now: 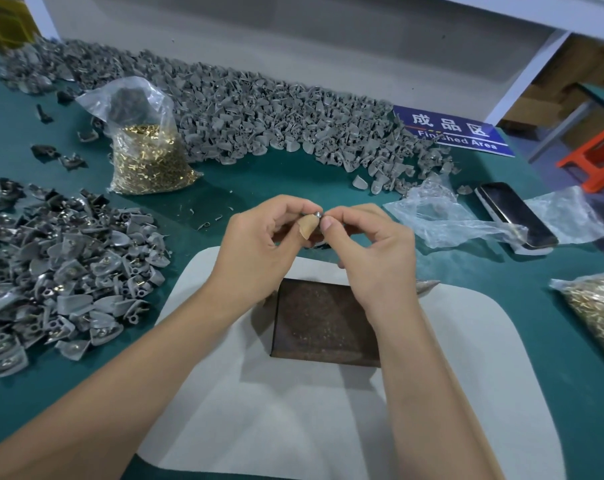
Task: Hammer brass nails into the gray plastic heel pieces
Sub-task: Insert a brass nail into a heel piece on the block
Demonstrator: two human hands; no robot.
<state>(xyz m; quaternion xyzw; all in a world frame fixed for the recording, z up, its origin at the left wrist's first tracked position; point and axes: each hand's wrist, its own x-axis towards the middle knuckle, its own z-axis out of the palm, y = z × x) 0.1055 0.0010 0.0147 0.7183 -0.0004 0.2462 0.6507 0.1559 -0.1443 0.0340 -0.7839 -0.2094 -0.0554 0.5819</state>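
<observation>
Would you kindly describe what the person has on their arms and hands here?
Both forearms are bare up to the frame edge, with no sleeves showing. The left hand has a tan adhesive bandage wrapped over its thumb tip. The right hand wears no glove, and no ring or watch is visible on either.

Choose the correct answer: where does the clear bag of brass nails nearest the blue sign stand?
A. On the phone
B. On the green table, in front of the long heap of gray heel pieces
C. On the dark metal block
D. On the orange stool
B: the bag of brass nails stands on the green table, just in front of the long heap of gray heel pieces.
</observation>
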